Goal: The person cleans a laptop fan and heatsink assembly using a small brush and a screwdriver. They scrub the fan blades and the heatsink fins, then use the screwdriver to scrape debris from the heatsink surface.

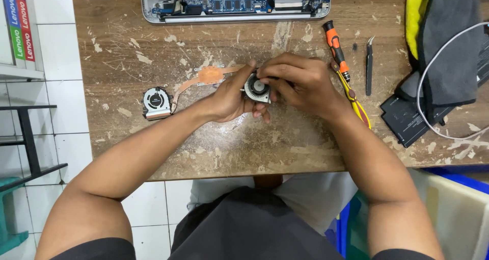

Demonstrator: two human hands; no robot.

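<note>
While we look down from the head camera, both hands meet over the middle of the worn wooden bench [127, 153]. Our left hand [232, 98] cups a small round cooling fan [256, 88] from the left side, fingers curled beneath it, and our right hand [298, 84] closes over the fan from the right, its fingertips pressing on the upper edge. We hold the fan just above the bench surface. A copper heat pipe [209, 77] runs leftward from our left hand to a second fan [156, 101] lying flat on the bench. An opened laptop [234, 2] with its board exposed rests at the far edge. To the right of our right hand lie an orange-handled screwdriver [335, 47], tweezers [369, 66] and a black battery pack [407, 120].
</note>
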